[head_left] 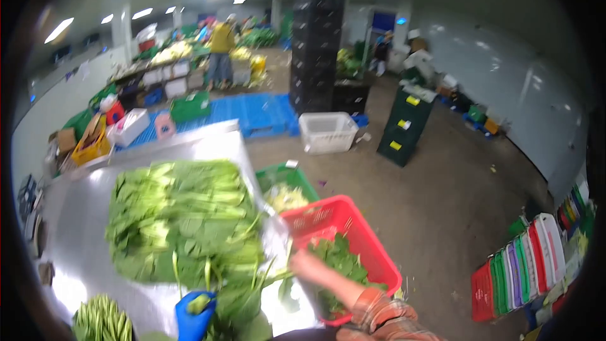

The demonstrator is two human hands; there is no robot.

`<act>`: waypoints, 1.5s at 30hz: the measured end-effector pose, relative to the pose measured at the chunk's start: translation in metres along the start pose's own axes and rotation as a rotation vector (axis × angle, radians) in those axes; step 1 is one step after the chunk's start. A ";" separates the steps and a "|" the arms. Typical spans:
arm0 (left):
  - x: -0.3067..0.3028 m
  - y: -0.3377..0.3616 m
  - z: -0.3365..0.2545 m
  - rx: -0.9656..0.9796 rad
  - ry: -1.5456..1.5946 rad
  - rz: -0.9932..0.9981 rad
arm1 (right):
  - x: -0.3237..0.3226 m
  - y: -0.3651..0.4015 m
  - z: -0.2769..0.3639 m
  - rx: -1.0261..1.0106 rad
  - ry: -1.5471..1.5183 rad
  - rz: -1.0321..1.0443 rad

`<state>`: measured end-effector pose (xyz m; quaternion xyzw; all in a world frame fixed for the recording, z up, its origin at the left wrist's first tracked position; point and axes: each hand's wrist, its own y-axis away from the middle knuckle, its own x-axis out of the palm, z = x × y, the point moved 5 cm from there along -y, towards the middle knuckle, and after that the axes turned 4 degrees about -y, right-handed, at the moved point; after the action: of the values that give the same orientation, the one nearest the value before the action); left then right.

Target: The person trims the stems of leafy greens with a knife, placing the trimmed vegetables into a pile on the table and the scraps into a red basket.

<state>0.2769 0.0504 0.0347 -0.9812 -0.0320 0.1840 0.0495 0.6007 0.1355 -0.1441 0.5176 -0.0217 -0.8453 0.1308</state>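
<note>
A large pile of leafy greens (183, 215) lies on the metal table (82, 215). My left hand (194, 316), in a blue glove, is closed around a green stem at the pile's near edge. Bare and blurred, my right hand (306, 265) is over the table's right edge beside the red basket (375, 246), close to some thin stems; its fingers are smeared by motion. Loose leaves (341, 259) lie inside the basket. A bundle of trimmed stems (103, 321) rests at the table's near left.
Behind the red basket is a green crate (297, 177) with pale scraps. Farther off stand a white crate (328, 132), dark green crates (407, 123) and a tall black stack (312, 50). Colourful baskets (517, 271) lean at the right. People (221, 44) are in the background.
</note>
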 end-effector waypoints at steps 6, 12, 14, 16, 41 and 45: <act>0.072 0.002 0.015 0.351 -0.367 0.242 | -0.070 0.021 0.030 0.109 -0.689 -0.207; 0.098 0.009 0.091 0.055 -0.556 0.449 | -0.013 0.028 -0.039 0.436 -0.792 -0.039; 0.089 0.007 0.088 -0.039 -0.550 0.408 | -0.004 0.032 -0.039 0.424 -0.868 0.085; 0.083 -0.004 0.068 0.087 -0.394 0.305 | -0.037 0.037 -0.002 0.227 -0.997 -0.043; 0.036 -0.018 -0.035 0.193 0.057 0.270 | -0.015 0.011 0.081 -0.341 -0.484 -0.179; -0.016 -0.012 -0.044 0.196 0.233 0.176 | -0.031 -0.024 0.051 -0.103 -0.162 -0.181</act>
<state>0.2772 0.0571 0.0822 -0.9853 0.0783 0.0748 0.1320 0.5643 0.1608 -0.0980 0.4403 0.0584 -0.8926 0.0781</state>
